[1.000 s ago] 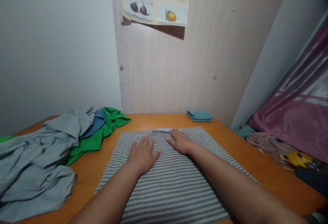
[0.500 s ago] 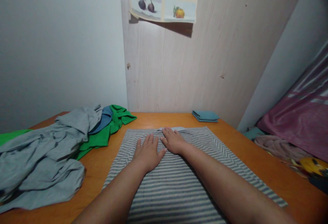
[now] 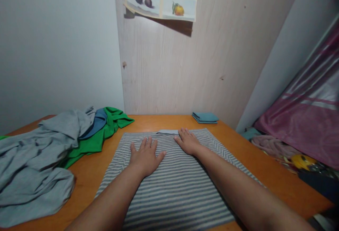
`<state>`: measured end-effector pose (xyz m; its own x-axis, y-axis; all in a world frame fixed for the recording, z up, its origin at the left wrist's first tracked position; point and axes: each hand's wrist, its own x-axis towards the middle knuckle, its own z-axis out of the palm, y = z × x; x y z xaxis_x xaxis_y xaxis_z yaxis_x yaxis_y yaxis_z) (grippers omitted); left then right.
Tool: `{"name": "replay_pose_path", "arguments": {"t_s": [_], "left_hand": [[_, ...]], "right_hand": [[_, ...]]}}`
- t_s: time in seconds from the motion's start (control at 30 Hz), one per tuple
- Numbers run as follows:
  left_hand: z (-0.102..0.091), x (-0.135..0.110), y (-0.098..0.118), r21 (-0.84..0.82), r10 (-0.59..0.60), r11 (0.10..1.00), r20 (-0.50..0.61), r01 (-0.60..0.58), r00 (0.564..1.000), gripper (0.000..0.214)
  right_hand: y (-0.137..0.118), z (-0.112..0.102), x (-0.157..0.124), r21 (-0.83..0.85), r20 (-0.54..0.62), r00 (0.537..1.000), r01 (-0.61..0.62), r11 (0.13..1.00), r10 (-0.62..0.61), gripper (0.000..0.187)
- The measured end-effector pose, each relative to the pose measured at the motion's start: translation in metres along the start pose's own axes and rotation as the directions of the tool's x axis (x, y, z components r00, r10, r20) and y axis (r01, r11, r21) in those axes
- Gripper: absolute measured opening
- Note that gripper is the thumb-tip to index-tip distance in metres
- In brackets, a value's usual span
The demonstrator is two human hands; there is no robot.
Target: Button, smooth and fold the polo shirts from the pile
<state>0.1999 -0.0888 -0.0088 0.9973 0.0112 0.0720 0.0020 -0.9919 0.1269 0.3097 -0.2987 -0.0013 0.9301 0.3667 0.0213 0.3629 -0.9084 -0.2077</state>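
Note:
A grey-and-white striped garment (image 3: 172,188) lies spread out flat in front of me, with a plain light-grey band (image 3: 168,132) at its far edge. My left hand (image 3: 145,156) rests palm down on its left half, fingers spread. On the right half, close to the far edge and touching the end of the band, my right hand (image 3: 187,141) lies flat with the fingers stretched out. Neither hand grips the cloth. My forearms hide parts of both sides of the garment.
Crumpled grey clothing (image 3: 34,160) and a green garment (image 3: 92,144) with a blue piece (image 3: 97,123) lie heaped at the left of the orange table (image 3: 87,174). A folded teal cloth (image 3: 205,117) sits at the back right. Beyond the right edge hangs pink fabric (image 3: 299,128).
My right hand has slid right along the far edge, baring more of the light band. The hands are now farther apart. The whole view has shifted a little to the right.

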Motion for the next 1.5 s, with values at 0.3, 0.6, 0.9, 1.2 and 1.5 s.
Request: {"name": "replay_pose_path", "arguments": {"t_s": [0.3,0.6,0.9,1.2,1.5], "left_hand": [[-0.003,0.001,-0.002,0.033,0.003,0.999,0.015,-0.004,1.000,0.080],[-0.004,0.003,-0.003,0.048,0.000,0.999,0.042,-0.002,0.999,0.081],[-0.009,0.003,-0.004,0.053,0.008,0.999,0.039,-0.010,0.999,0.080],[-0.007,0.005,-0.005,0.071,0.028,0.997,-0.022,-0.026,0.999,0.079],[-0.032,-0.036,-0.026,0.071,0.163,0.984,-0.001,-0.163,0.987,0.068]], "right_hand": [[0.014,-0.012,-0.005,0.060,0.043,0.999,0.018,0.998,-0.020,0.081],[0.070,-0.021,-0.063,-0.049,0.020,0.994,-0.111,0.993,0.112,0.083],[0.083,-0.029,-0.070,0.026,0.040,0.994,-0.106,0.994,0.105,0.083],[0.128,-0.029,-0.137,0.025,-0.006,0.982,-0.188,0.982,0.188,0.081],[0.145,-0.061,-0.170,0.085,-0.145,0.975,-0.157,0.984,0.168,0.080]]}}
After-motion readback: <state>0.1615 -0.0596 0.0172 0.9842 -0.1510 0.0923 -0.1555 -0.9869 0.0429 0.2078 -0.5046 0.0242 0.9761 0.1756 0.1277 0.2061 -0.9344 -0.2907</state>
